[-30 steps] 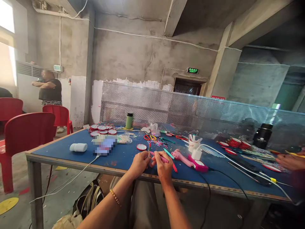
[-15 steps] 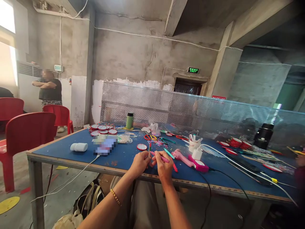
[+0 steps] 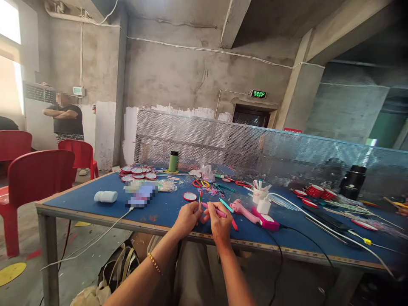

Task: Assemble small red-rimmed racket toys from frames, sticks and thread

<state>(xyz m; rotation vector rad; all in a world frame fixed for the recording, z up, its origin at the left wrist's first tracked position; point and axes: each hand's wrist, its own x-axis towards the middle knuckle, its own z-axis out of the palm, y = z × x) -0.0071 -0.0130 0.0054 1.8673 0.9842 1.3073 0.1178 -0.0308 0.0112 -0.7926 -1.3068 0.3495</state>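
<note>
On the blue desk (image 3: 95,208), going left to right, the containers come first: a white bottle (image 3: 106,196) lies on its side near the left edge, a green flask (image 3: 173,161) stands upright at the back with its dark cap on, and a small white cup (image 3: 259,193) right of centre holds several upright sticks. A black lidded jar (image 3: 351,182) stands far right by the perforated metal screen (image 3: 242,146).

Around them lie a heap of red-rimmed round badges (image 3: 137,172) at the back left, one single badge (image 3: 189,196) just beyond the hands, red-handled scissors (image 3: 200,183), a pink glue gun (image 3: 251,214) with its black cord running off the front edge, and a second stack of red badges (image 3: 314,190).

Both forearms reach up from below and meet at the near desk edge. The left hand (image 3: 187,219) has its fingers pinched on a thin upright stick (image 3: 199,199). The right hand (image 3: 219,223) has its fingers closed around a pink pen-like tool (image 3: 216,210), which lies across its knuckles, tip towards the stick.
</note>
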